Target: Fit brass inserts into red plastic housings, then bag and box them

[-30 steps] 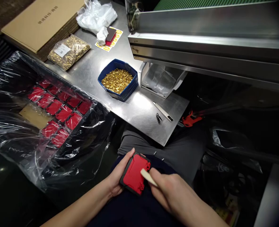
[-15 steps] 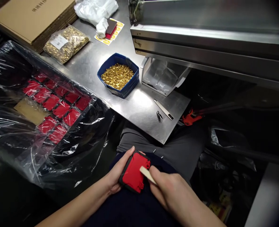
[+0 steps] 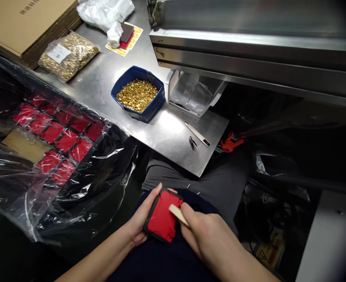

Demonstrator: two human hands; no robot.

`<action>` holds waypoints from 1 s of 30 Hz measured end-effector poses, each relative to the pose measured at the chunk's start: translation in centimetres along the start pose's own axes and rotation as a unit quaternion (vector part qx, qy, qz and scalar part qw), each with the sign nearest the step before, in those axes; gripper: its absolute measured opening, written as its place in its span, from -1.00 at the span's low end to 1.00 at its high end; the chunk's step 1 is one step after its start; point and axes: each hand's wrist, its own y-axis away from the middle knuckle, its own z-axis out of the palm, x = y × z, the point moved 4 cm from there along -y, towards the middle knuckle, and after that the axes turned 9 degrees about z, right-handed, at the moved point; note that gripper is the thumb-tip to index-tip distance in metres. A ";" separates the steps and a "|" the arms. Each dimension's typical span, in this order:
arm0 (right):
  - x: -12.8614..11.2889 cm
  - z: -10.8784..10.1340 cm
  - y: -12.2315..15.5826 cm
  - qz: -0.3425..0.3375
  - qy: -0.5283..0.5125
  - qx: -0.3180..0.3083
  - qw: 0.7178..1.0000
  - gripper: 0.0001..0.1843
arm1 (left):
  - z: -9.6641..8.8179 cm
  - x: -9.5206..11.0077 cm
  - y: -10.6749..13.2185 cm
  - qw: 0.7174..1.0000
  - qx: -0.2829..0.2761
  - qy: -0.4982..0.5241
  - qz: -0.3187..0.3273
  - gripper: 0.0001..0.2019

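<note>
My left hand [image 3: 140, 219] is closed around the left edge of a red plastic case with a black rim [image 3: 162, 217], held above my lap. Small cut-out details run along the case's right side. In my right hand [image 3: 204, 229] a flat, cream-coloured stick [image 3: 177, 214] is gripped between thumb and fingers. Its squared tip lies over the red face of the case; whether it touches the surface, I cannot tell. The right fingertips are partly hidden behind the hand.
A blue bin [image 3: 154, 107] of small gold-coloured parts stands on the metal table [image 3: 173, 156]. Near its corner lie a white utility knife [image 3: 197, 134] and nail clippers [image 3: 192, 143]. Left, several red pieces [image 3: 52, 131] sit under clear plastic. A metal beam [image 3: 249, 58] crosses the upper right.
The view has shifted slightly, so the table's contents sit further left. Both hands keep their grips on the case and the stick.
</note>
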 end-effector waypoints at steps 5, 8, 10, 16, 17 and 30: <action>-0.4 -0.2 -0.1 -0.034 0.004 -0.020 0.999 -0.84 | 0.3 0.0 0.1 1.000 -0.021 0.002 0.002 -0.49; -0.3 -0.5 -0.3 -0.014 -0.014 -0.014 1.000 -0.86 | 0.0 -0.1 0.1 1.000 -0.005 0.002 0.005 -0.48; -0.5 -0.5 -0.2 -0.027 -0.023 -0.024 0.999 -0.82 | 0.1 -0.1 0.1 1.000 -0.012 -0.002 0.007 -0.47; -0.5 -0.5 -0.1 -0.016 -0.028 -0.030 0.999 -0.88 | 0.3 0.1 0.2 1.000 -0.015 0.002 0.006 -0.49; -0.5 -0.5 -0.1 -0.023 -0.029 -0.042 0.998 -0.86 | 0.3 0.1 0.1 1.000 -0.016 -0.001 0.004 -0.48; -0.5 -1.4 -0.9 -0.061 -0.042 -0.038 0.997 -0.92 | 0.1 0.0 -0.3 1.000 -0.027 0.010 -0.013 -0.42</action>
